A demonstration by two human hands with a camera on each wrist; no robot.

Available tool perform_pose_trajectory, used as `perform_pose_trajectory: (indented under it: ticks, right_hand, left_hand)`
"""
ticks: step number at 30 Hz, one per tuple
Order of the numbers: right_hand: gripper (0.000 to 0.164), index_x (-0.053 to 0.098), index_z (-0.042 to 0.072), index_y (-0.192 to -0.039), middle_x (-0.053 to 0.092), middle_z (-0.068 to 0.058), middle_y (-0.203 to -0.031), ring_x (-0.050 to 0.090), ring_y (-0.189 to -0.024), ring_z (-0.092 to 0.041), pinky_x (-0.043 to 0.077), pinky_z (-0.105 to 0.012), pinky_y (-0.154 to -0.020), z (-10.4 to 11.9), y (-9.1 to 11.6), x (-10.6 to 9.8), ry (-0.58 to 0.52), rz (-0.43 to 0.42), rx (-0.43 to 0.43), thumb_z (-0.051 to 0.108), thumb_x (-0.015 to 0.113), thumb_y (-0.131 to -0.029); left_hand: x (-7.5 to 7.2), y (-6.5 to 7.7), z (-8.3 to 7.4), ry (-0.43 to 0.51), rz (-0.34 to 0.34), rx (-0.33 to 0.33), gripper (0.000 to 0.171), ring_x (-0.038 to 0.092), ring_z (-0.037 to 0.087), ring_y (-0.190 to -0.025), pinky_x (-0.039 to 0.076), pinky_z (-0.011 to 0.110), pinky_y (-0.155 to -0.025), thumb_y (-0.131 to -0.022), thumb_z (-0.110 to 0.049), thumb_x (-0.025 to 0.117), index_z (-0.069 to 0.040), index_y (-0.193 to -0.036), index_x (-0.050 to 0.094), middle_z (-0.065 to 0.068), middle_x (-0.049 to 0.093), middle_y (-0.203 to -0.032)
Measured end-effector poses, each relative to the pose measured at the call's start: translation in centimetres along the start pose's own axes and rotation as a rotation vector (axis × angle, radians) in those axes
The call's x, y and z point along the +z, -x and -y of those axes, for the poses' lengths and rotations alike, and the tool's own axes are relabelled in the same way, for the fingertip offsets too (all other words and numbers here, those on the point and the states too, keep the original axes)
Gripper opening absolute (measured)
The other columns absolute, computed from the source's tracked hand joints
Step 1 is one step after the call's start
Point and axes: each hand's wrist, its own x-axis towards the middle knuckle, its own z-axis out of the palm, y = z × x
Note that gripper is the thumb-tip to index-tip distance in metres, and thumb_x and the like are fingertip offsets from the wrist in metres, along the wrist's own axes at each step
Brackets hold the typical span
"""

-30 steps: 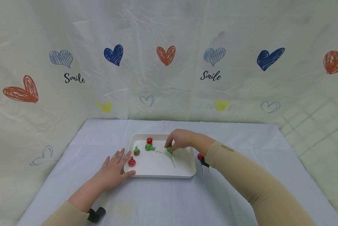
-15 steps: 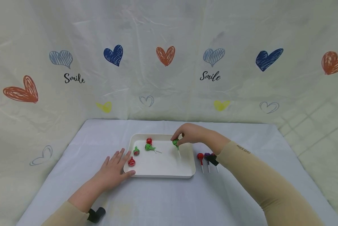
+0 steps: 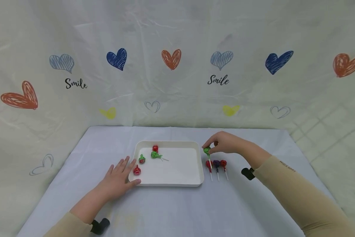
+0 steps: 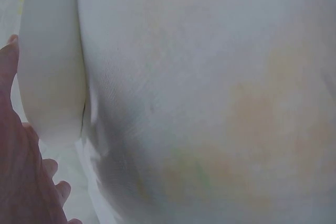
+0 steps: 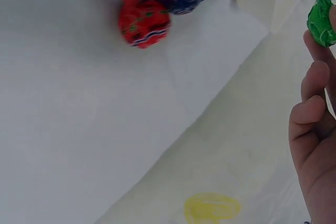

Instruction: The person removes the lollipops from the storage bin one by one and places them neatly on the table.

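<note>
My right hand (image 3: 227,143) pinches a green-wrapped lollipop (image 3: 206,150) by its head, stick pointing down, just past the tray's right edge. The same green lollipop (image 5: 321,22) shows between fingertips in the right wrist view. Below it a red lollipop (image 3: 209,164), a purple one (image 3: 216,163) and another red one (image 3: 223,163) lie in a row on the cloth. My left hand (image 3: 118,179) is spread flat at the left rim of the white tray (image 3: 177,185). Inside the tray are two red lollipops, one near the front (image 3: 137,170), and two green ones.
A white cloth covers the table (image 3: 171,210). Behind it hangs a pale sheet (image 3: 183,98) printed with hearts and words. A black wrist camera (image 3: 248,173) sits on the right wrist, and another black one (image 3: 100,226) on the left.
My right hand has lifted the green lollipop from the tray and carried it right, past the tray's edge, uncovering the row of three lollipops. My left hand stays at the tray.
</note>
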Motion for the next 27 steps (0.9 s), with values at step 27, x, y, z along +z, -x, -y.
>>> perform_pose_trajectory:
  ticks: [27]
  right_hand:
    - [0.028,0.075,0.017,-0.116,0.069,0.002,-0.108,0.058,-0.095,-0.020,0.054,-0.039,-0.083,-7.8,5.0,1.2,-0.041,0.040,0.153,0.014,0.074,-0.089]
  left_hand:
    - [0.1,-0.1,0.0,-0.004,0.002,-0.009,0.097,0.008,0.042,-0.150,0.004,0.068,-0.115,-0.088,-0.070,0.055,-0.015,-0.160,0.020,0.018,0.010,-0.165]
